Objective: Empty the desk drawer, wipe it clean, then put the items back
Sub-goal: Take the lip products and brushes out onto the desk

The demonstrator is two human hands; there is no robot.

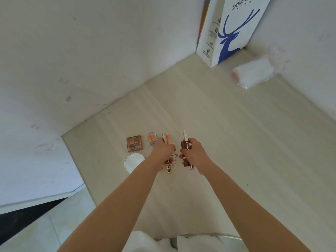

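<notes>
Small cosmetics lie in the middle of the pale desk top (227, 142). My left hand (162, 151) is closed around several slim tubes (168, 140), one with a brown lettered end sticking out below. My right hand (193, 153) grips a brown lipstick tube (185, 145) together with a white stick (185, 135) that points away from me. To the left of my hands a brown eyeshadow palette (134, 143), a small clear blush case (152, 139) and a round white compact (133, 161) rest on the desk. The drawer is out of view.
A white paper bag with a blue deer (231, 33) stands in the far corner against the walls. A wrapped white pack of tissues (254, 73) lies to its right. White walls enclose the desk on the left and right. The floor (54, 224) shows at lower left.
</notes>
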